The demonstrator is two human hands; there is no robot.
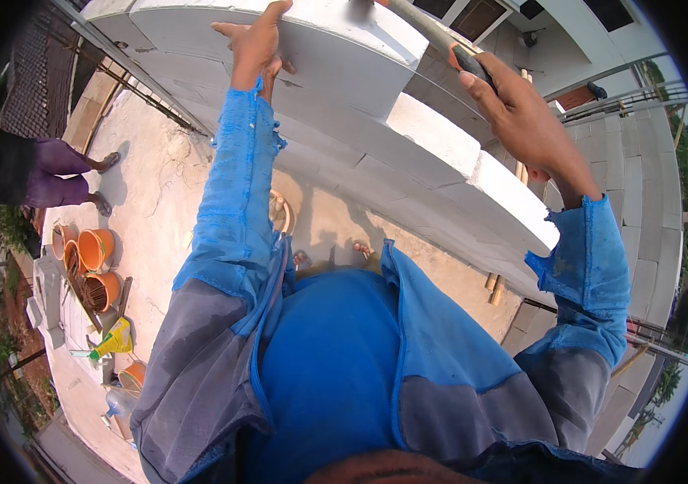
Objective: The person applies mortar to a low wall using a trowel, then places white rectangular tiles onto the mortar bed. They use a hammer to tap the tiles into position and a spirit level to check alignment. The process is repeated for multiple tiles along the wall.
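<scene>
My left hand [257, 47] lies against the near face and top edge of a white lightweight concrete block [336, 60], its fingers spread. This block sits on the upper course of a block wall, at the end of a stepped row. In my right hand [521, 113] is a mallet [433, 32], gripped by its black and orange handle. The mallet's shaft slants up and left over the wall, and its dark, blurred head is at the block's top face, partly cut off by the picture's upper edge. A lower block [434, 139] shows its bare top beside the upper one.
A person [58, 173] in purple shorts stands at the left. Orange buckets [95, 248], a yellow and green bag [115, 339] and a clear water jug [120, 402] are on the floor at left. A hose ring [281, 211] lies near my feet. Bamboo poles [496, 289] stand by the wall.
</scene>
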